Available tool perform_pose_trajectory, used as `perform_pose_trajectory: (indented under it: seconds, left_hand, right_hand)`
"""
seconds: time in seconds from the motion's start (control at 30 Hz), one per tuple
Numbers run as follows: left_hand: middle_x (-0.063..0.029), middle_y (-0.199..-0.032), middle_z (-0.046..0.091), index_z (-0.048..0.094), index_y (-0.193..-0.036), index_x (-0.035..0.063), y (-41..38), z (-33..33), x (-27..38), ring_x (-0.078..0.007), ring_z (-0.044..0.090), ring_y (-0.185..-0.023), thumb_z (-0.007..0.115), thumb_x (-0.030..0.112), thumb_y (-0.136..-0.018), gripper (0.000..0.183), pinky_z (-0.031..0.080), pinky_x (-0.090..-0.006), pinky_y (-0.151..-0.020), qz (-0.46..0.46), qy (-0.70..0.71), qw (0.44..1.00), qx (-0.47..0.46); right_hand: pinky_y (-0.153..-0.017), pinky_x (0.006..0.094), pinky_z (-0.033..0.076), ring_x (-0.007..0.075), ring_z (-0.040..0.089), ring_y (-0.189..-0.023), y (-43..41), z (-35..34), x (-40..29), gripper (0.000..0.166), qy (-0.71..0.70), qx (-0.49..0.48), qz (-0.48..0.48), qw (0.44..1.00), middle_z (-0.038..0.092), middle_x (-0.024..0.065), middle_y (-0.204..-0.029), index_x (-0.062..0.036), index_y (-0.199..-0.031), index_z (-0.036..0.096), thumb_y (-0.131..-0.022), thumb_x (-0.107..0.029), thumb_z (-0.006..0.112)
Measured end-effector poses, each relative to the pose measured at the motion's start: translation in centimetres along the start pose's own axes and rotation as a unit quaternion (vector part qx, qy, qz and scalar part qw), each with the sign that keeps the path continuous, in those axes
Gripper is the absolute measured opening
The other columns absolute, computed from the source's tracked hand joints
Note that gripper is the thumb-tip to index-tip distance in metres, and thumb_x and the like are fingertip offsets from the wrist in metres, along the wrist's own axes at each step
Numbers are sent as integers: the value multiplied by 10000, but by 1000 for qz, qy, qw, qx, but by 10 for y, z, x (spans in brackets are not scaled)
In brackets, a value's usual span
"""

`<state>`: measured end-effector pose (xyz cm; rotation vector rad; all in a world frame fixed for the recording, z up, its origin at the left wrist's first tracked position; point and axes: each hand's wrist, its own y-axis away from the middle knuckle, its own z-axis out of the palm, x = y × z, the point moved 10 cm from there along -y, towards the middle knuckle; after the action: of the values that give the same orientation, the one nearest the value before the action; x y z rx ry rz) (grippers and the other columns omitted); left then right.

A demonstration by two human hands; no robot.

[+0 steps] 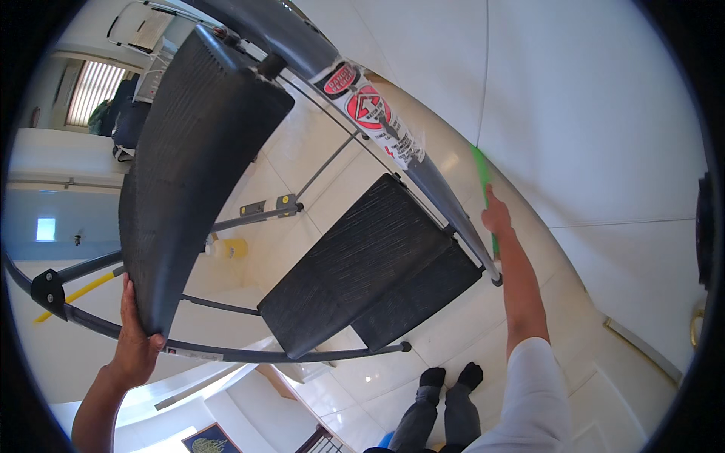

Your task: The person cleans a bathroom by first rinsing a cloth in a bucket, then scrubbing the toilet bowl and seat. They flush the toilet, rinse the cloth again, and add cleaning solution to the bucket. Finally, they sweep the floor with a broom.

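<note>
A step ladder with black ribbed treads and a grey tubular frame [446,205] stands before me. My left hand [136,348] grips the near edge of its upper tread [187,147]. The lower treads [368,255] show below it. Past the ladder's right rail, my right hand [498,216] is shut on a long, thin green tool [481,164], with the index finger stretched along it. The far end of the tool reaches the edge of a white panel [510,113], close to a vertical seam. What kind of tool it is, I cannot tell.
On the tiled floor [391,368], my feet [450,376] stand near the ladder's base. A bottle of yellow liquid [229,248] sits beyond the treads. Left of the ladder is a yellow pole [85,295]. Dark bags [126,122] and a window with blinds [95,93] are farther off.
</note>
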<state>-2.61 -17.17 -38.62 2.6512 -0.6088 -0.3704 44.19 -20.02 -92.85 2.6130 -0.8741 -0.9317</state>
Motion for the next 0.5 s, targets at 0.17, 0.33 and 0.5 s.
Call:
perform_pose_trajectory:
  seconds: [0.17, 0.33, 0.5]
  left_hand:
    - [-259, -1311, -77, -133, -1261, 26, 4, 3, -1, -419, 107, -1211, 303, 540, -778, 829, 181, -418, -978, 4, -16, 1000, -2]
    - [-255, -1313, -74, -136, -1257, 16, 4, -2, 1, -422, 123, -1205, 365, 478, -791, 826, 207, -421, -970, 4, -2, 1000, -3]
    - [-249, -1315, -63, -99, -1266, 5, 4, -1, -3, -411, 85, -1215, 432, 396, -796, 810, 216, -422, -969, 7, 8, 1000, 10]
  right_hand:
    - [-729, 406, 436, 333, 547, -832, -12, -4, -75, 669, 23, -62, -64, 996, 558, 199, -883, -205, -1286, 211, -678, -50, 445]
    - [-647, 404, 463, 308, 573, -777, 8, -32, -104, 578, 142, -43, -108, 983, 574, 163, -849, -213, -1273, 244, -745, -59, 422]
    - [-574, 382, 476, 269, 586, -714, 76, -65, -54, 532, 232, -71, -63, 968, 574, 122, -775, -244, -1276, 231, -795, -107, 413]
